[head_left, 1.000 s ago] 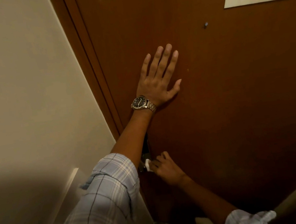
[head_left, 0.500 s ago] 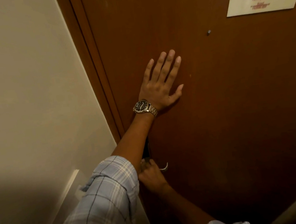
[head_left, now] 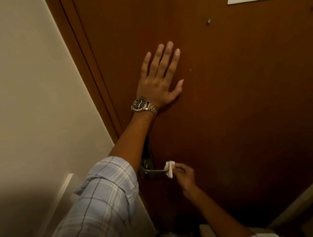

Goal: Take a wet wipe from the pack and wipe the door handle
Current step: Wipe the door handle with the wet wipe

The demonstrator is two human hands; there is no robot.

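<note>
The left hand [head_left: 159,82] lies flat, fingers spread wide, on the dark brown wooden door [head_left: 238,97], bracing it. The right hand [head_left: 185,175] pinches a small folded white wet wipe [head_left: 169,168] at the free end of the metal lever door handle [head_left: 155,170]. A good stroke probably wraps the wipe around the lever and runs its full length, including the underside and base.

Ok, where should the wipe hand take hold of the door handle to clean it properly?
Wrap the wipe around the lever's bare shaft, coming from its free right end. The door handle lies horizontal, and the left arm covers its plate end, so the right hand has room only there.
</note>
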